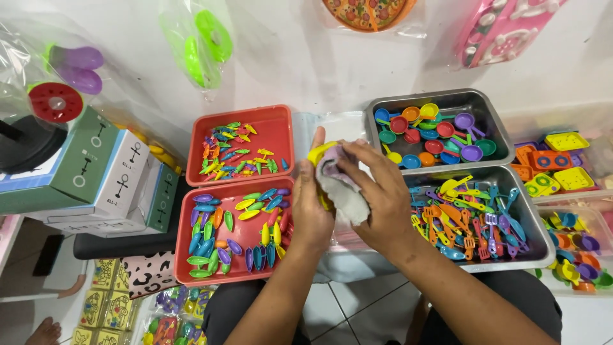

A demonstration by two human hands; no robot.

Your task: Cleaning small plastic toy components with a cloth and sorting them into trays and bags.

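L hand (311,207) grips a yellow toy pc (317,153), thumb pointing up; most of the pc is hidden. R hand (382,198) is closed on a grey cloth (341,188), pressing it against the yellow pc. Both sit at frame centre, between the red trays and the steel trays, above a clear plastic bag (306,124).

Counts:
- 2 red trays, stacked front/back on L side. Far red tray (281,115) holds small multi-colour toy fish, too many and too small to count. Near red tray (185,268) holds leaf-shaped pcs in blue, purple, yellow, green, orange; approx 40, exact no. can't tell.
- 2 steel trays on R side. Far steel tray (498,128) holds toy pans, approx 15 visible, mixed colours. Near steel tray (536,236) holds a pile of toy spatulas/forks, uncountable.
- Cardboard boxes (121,182) at L: 3 visible side by side, plus a green one.
- Clear bins far R (575,172) w/ yellow/orange toy pcs and small cups, partly cut off.
- Bagged toys on the wall: green (204,41), purple (80,67), pizza (369,13), pink (504,29); 4 bags.
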